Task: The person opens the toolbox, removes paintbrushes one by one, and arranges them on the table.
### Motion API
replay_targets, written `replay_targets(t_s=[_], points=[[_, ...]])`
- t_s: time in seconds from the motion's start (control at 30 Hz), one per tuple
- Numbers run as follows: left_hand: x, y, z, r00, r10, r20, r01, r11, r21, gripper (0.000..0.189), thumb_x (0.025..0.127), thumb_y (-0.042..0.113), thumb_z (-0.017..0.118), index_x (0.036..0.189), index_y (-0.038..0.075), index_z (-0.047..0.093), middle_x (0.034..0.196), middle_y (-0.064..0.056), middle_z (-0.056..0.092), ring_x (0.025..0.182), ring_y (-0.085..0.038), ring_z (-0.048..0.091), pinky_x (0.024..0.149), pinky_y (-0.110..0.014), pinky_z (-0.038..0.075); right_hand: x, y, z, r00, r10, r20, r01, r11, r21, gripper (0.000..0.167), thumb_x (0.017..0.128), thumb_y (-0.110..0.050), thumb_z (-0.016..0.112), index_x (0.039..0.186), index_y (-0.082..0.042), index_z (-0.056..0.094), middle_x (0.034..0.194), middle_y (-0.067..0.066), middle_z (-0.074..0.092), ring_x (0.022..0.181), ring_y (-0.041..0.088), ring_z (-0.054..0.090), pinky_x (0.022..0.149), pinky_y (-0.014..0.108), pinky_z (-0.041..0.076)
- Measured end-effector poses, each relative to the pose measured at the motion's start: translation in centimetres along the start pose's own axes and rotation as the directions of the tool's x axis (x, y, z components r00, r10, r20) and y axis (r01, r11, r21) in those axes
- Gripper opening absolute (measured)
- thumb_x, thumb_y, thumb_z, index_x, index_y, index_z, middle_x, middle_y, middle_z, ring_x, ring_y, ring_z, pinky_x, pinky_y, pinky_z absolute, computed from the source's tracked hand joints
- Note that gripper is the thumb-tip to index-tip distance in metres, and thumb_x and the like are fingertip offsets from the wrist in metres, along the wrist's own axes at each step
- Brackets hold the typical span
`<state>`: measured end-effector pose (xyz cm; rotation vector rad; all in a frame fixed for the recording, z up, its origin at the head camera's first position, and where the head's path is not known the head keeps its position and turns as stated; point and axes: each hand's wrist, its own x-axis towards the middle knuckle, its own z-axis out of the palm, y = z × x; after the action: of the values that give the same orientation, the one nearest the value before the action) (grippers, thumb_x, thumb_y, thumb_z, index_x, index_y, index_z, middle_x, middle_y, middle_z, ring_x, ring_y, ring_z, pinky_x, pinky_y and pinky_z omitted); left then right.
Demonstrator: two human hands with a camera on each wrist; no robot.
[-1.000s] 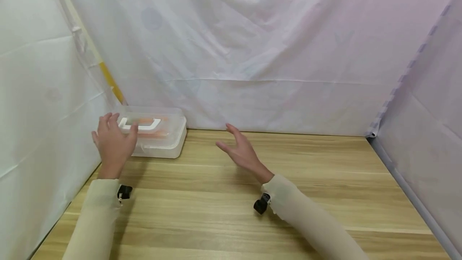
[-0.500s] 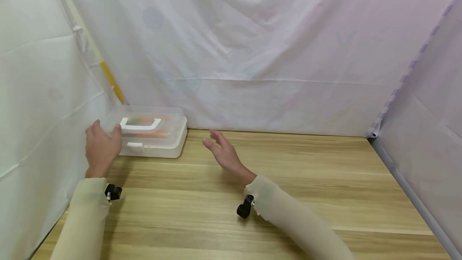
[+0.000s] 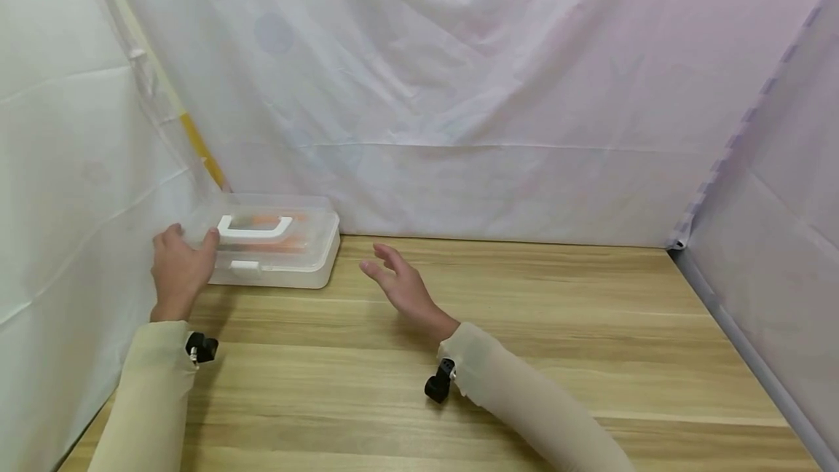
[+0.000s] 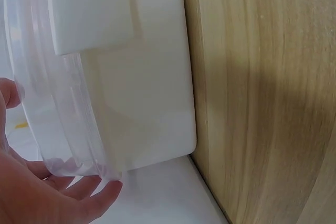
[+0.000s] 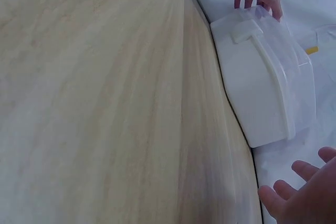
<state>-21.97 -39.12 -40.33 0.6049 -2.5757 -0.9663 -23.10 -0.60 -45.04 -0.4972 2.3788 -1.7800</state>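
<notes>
Pale, creased sheeting hangs behind and on both sides of the wood-grain table, with a yellow strip slanting down the far left corner. At that end of the tabletop sits a white box, lying flat near the back sheet, its clear lid on. A white handle lies across the lid, a white latch is on the front, and orange shapes show blurrily through the plastic. With my left hand I hold the box's left end: my thumb is on the lid, and my fingers bend round the end at the lid's edge. My right hand hangs above the wood, near the box's right end but apart from it, fingers spread and thumb held away. Cream sleeves cover both my forearms, and a small black device sits at each wrist.
</notes>
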Motion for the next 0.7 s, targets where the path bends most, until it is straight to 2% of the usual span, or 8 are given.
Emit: replay_targets(t_s=[0.13, 0.23, 0.47, 0.6, 0.7], points=[[-0.2, 0.2, 0.2, 1.000, 0.002, 0.003, -0.002, 1.000, -0.020, 0.091, 0.109, 0.052, 0.048, 0.165, -0.015, 0.023, 0.166, -0.040, 0.026, 0.146, -0.065, 0.035, 0.121, -0.073, 0.030, 0.4, -0.2, 0.3, 1.000, 0.011, -0.012, -0.010, 0.998, 0.066, 0.069, 0.108, -0.056, 0.065, 0.164, -0.019, 0.051, 0.166, 0.010, 0.051, 0.152, 0.037, 0.047, 0.118, 0.059, 0.045], [-0.6, 0.6, 0.4, 1.000, 0.009, 0.017, -0.008, 0.999, -0.034, 0.092, 0.109, 0.054, 0.050, 0.166, -0.013, 0.023, 0.167, -0.039, 0.027, 0.146, -0.065, 0.035, 0.121, -0.072, 0.031, 0.6, -0.3, 0.5, 0.999, 0.032, -0.025, -0.029, 0.992, 0.125, 0.067, 0.108, -0.052, 0.066, 0.163, -0.017, 0.052, 0.166, 0.011, 0.052, 0.150, 0.036, 0.050, 0.117, 0.057, 0.047], [-1.5, 1.5, 1.4, 0.997, 0.072, 0.033, -0.069, 0.995, -0.075, 0.093, 0.108, 0.055, 0.056, 0.165, -0.012, 0.025, 0.165, -0.038, 0.030, 0.144, -0.063, 0.038, 0.116, -0.074, 0.034, 1.0, -0.5, 0.5, 0.996, 0.079, -0.040, -0.067, 0.965, 0.253, 0.066, 0.107, -0.045, 0.071, 0.162, -0.014, 0.053, 0.165, 0.018, 0.050, 0.145, 0.035, 0.055, 0.113, 0.058, 0.051], [-2.3, 2.4, 2.3, 0.994, 0.107, 0.035, -0.103, 0.990, -0.097, 0.093, 0.107, 0.054, 0.058, 0.165, -0.011, 0.027, 0.163, -0.037, 0.031, 0.143, -0.063, 0.040, 0.116, -0.073, 0.035, 1.0, -0.2, 0.2, 0.997, 0.073, -0.027, -0.063, 0.962, 0.264, 0.070, 0.104, -0.039, 0.077, 0.164, -0.015, 0.051, 0.167, 0.018, 0.047, 0.148, 0.039, 0.051, 0.114, 0.060, 0.049], [-2.9, 3.2, 2.8, 0.991, 0.129, 0.041, -0.125, 0.988, -0.090, 0.093, 0.107, 0.053, 0.060, 0.166, -0.012, 0.028, 0.163, -0.037, 0.030, 0.142, -0.063, 0.041, 0.117, -0.073, 0.035, 0.8, 0.0, 0.0, 0.999, 0.045, -0.019, -0.040, 0.974, 0.225, 0.074, 0.100, -0.035, 0.082, 0.164, -0.015, 0.050, 0.167, 0.019, 0.047, 0.150, 0.043, 0.047, 0.116, 0.061, 0.046]])
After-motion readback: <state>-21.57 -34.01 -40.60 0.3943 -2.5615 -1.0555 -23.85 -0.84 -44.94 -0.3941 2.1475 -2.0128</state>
